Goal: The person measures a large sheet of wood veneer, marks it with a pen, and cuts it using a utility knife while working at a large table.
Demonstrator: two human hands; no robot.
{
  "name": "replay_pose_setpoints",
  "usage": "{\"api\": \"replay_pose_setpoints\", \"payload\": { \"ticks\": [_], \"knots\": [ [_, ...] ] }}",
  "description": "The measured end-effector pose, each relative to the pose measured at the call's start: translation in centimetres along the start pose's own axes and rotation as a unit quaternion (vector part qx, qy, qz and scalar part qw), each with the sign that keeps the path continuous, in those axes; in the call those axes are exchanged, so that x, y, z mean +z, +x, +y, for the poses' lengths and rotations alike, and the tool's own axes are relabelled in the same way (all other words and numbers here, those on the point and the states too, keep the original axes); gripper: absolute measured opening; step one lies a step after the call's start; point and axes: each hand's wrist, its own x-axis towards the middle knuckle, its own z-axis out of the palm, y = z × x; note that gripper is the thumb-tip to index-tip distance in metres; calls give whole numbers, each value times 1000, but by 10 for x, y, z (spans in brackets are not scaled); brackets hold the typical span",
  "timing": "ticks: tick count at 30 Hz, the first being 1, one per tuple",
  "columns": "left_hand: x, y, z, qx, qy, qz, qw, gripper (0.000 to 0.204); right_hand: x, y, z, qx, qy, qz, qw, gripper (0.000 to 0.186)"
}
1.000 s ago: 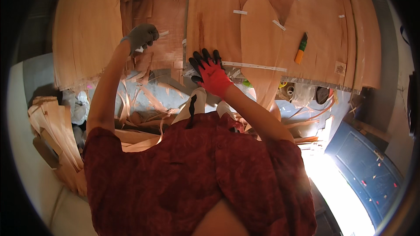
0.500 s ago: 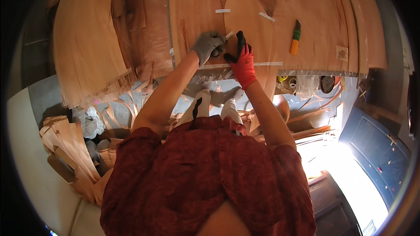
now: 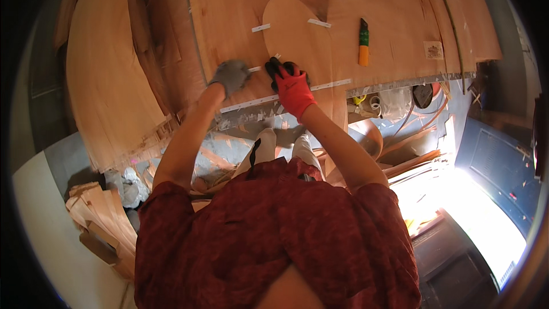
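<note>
Nothing I can read; one label [image 3: 433,50] near the lower right corner of my sheet [image 3: 394,37], print too small.

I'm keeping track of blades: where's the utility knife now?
In the head view, the green-and-yellow utility knife lies on the wood sheet, right of the red-gloved right hand.

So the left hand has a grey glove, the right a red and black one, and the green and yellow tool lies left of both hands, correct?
Not quite, the side is wrong: the head view shows the green and yellow tool lying to the right of the grey-gloved left hand and the red-and-black-gloved right hand, not left.
</note>
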Motion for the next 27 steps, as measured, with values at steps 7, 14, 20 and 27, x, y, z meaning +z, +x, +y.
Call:
{"api": "replay_pose_setpoints", "payload": {
  "ticks": [7,14,20,27],
  "knots": [
    [5,30,23,2,-307,-112,945,20,-43,-17,32,10,204,105,973,44],
    [105,73,151,11,-255,-192,948,16,-78,-82,106,217,104,248,938,61],
    [121,85,171,-14,-270,-145,952,18,-56,-81,127,187,95,204,956,58],
    [113,94,161,68,-203,-194,957,12,-47,-60,141,145,16,50,988,52]
  ]
}}
